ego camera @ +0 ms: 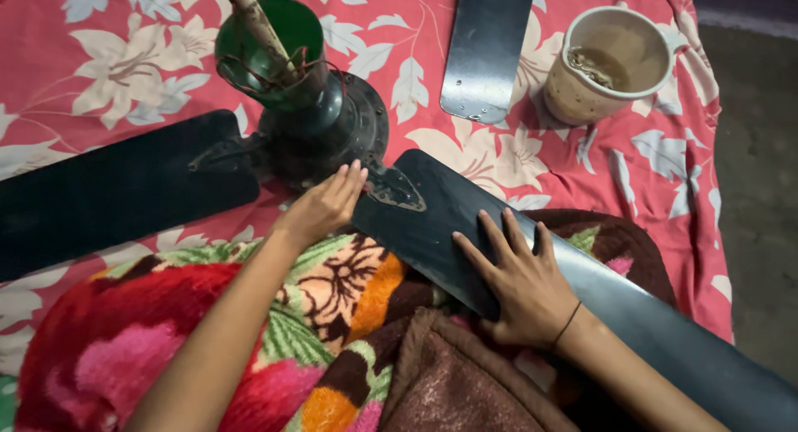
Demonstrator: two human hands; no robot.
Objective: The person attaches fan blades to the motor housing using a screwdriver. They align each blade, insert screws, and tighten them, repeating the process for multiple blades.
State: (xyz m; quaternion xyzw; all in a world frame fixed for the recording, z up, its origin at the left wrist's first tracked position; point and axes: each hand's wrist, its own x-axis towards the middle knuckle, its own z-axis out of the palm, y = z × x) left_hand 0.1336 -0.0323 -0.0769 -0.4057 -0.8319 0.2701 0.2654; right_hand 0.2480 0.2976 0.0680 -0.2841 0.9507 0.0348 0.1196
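A dark ceiling fan motor (pixel 332 133) with a green cup-shaped canopy (pixel 266 45) and rod lies on a red floral bedsheet (pixel 125 74). Two black blades are attached: one (pixel 108 195) stretches left, another (pixel 515 266) runs down to the right across my lap. My left hand (pixel 324 203) rests with fingers together against the motor's lower edge, next to the blade's metal bracket (pixel 395 191). My right hand (pixel 519 282) lies flat, fingers spread, pressing on the right blade. Neither hand grips anything.
A loose third blade (pixel 486 49) lies at the top centre. A beige mug (pixel 611 62) with small metal parts in it stands at the upper right. A colourful floral blanket (pixel 332 332) covers my lap. Bare floor (pixel 761 191) lies past the bed's right edge.
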